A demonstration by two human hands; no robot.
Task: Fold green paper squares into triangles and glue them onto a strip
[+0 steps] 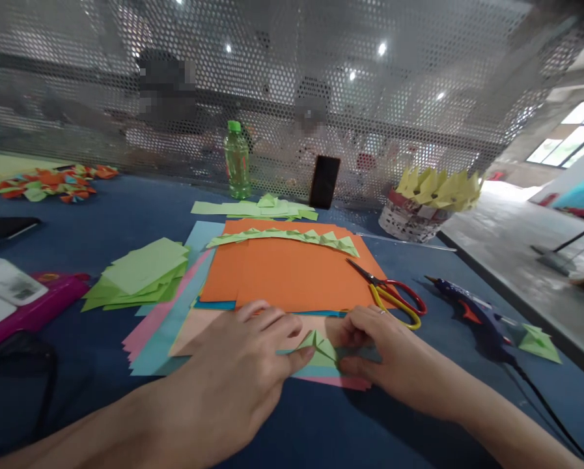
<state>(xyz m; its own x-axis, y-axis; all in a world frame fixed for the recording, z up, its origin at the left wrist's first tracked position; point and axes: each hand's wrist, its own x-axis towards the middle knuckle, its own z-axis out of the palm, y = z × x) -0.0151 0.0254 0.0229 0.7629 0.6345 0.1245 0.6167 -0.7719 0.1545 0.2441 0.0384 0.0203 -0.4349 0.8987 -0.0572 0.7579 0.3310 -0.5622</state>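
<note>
Green folded paper [319,348] lies pinched between both hands' fingers [299,355].

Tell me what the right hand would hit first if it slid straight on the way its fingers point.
The right hand points left, so it would most likely meet the folded green paper piece, then the left hand.

Light green folded paper piece [321,348]; orange paper sheet [292,273] over pink and pale blue sheets; scissors with red and yellow handles [394,296]; dark blue glue gun [472,312]; blue table surface [125,208].
</note>
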